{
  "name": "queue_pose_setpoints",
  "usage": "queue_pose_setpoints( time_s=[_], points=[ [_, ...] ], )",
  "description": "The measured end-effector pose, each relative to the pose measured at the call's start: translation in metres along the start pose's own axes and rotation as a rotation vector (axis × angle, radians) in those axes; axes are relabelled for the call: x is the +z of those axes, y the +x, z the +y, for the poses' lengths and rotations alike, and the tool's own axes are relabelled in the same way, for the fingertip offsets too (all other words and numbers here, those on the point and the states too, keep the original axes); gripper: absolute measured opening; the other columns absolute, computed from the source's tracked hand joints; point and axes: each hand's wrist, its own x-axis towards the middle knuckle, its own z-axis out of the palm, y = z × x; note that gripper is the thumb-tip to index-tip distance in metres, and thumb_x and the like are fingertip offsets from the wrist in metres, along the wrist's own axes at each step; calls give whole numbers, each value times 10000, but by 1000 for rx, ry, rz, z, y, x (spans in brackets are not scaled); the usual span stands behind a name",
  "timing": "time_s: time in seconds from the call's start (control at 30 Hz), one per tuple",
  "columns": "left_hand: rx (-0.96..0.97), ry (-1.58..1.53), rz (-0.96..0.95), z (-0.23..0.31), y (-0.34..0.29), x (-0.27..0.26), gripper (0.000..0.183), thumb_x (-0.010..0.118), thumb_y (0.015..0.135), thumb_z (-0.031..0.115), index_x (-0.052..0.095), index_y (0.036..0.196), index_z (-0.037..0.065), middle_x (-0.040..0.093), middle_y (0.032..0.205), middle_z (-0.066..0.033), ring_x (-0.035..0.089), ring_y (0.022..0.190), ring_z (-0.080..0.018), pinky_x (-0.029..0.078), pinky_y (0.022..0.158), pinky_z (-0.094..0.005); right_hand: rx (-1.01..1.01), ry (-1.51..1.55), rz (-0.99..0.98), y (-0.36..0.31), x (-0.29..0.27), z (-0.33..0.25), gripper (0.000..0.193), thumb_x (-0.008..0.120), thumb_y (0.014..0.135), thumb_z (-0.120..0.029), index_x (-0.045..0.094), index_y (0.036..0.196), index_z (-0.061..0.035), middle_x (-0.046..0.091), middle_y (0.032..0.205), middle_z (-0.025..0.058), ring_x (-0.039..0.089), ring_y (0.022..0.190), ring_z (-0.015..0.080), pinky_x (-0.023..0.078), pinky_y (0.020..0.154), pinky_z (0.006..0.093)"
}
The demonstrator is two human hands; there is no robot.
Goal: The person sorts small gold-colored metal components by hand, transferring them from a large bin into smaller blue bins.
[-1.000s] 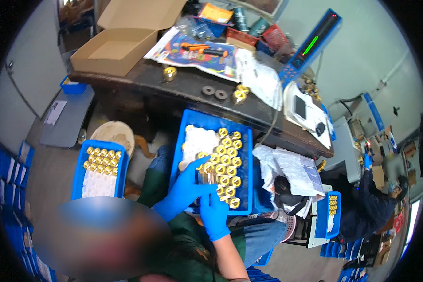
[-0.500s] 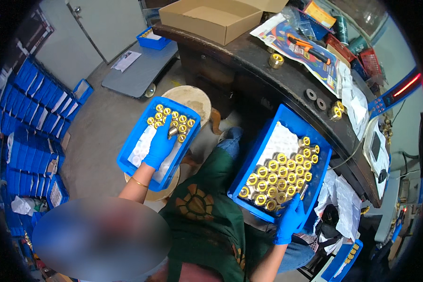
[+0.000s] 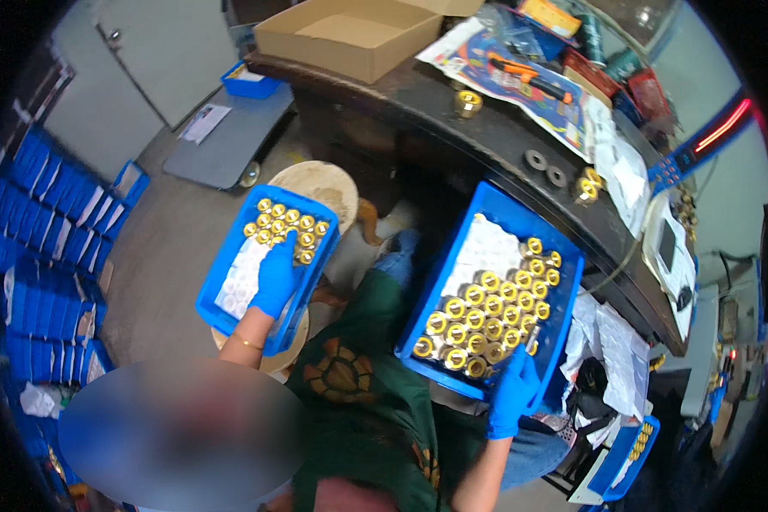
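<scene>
My left hand (image 3: 276,277), in a blue glove, reaches into a blue plastic bin (image 3: 206,294) on the left. Its fingers are drawn together at the near edge of several yellow-ringed metal fittings (image 3: 279,225) set in rows; the glove hides what they hold. My right hand (image 3: 514,388), also gloved, is at the near right part of a larger blue bin (image 3: 411,320). It pinches a small silvery metal piece (image 3: 533,335), its lower part hidden. Several larger yellow-ringed fittings (image 3: 492,305) stand upright on white lining in that bin.
The left bin rests on a round wooden stool (image 3: 320,183). A dark desk (image 3: 375,107) behind bears an open cardboard box (image 3: 341,38), an orange cutter (image 3: 529,78), two grey rings (image 3: 546,167) and loose fittings. Stacked blue bins (image 3: 47,286) line the left; a flat trolley (image 3: 222,149) stands behind.
The whole view has shifted, so things sit further left. My left fingers have shifted slightly among the fittings, and the tilted fitting beside them no longer shows clearly. My right hand keeps its grip.
</scene>
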Motion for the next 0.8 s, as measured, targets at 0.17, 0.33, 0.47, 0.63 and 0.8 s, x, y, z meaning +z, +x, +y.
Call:
queue_pose_setpoints(
  time_s=[0.17, 0.33, 0.47, 0.63, 0.8],
  points=[
    [804, -306, 227, 178, 10, -44, 361, 569, 723, 84, 530, 1080, 45, 570, 985, -159, 552, 886, -301, 446, 771, -372, 145, 56, -107, -2, -1, -1, 246, 528, 850, -180, 582, 792, 52, 533, 562, 90, 414, 536, 73, 342, 453, 296],
    [1118, -265, -20, 264, 12, 36, 279, 591, 755, 233, 611, 992, 87, 563, 1030, -126, 542, 922, -300, 447, 764, -388, 86, 81, -65, -3, -3, -1, 243, 530, 847, -182, 584, 808, 51, 563, 585, 120, 481, 527, 102, 369, 462, 311],
    [893, 175, -427, 317, 18, 21, 404, 546, 733, 466, 653, 715, 77, 614, 794, -150, 591, 743, -300, 463, 641, -401, -32, 18, -28, -3, -6, -7, 236, 542, 830, -176, 560, 748, 45, 546, 595, 209, 536, 487, 219, 383, 458, 355],
    [958, 55, -333, 284, 44, 81, 443, 612, 686, 468, 625, 750, 30, 604, 747, -161, 587, 708, -311, 459, 624, -402, -133, -8, -8, -1, 0, 5, 241, 563, 813, -185, 542, 698, 25, 525, 573, 217, 540, 500, 324, 378, 435, 386],
    [336, -962, -665, 308, 23, 48, 446, 636, 732, 259, 537, 1082, 2, 580, 1021, -140, 564, 923, -244, 436, 802, -325, -215, -38, -101, -2, -9, -4, 241, 567, 809, -194, 539, 672, 2, 510, 546, 207, 530, 479, 340, 362, 409, 402]
  ],
)
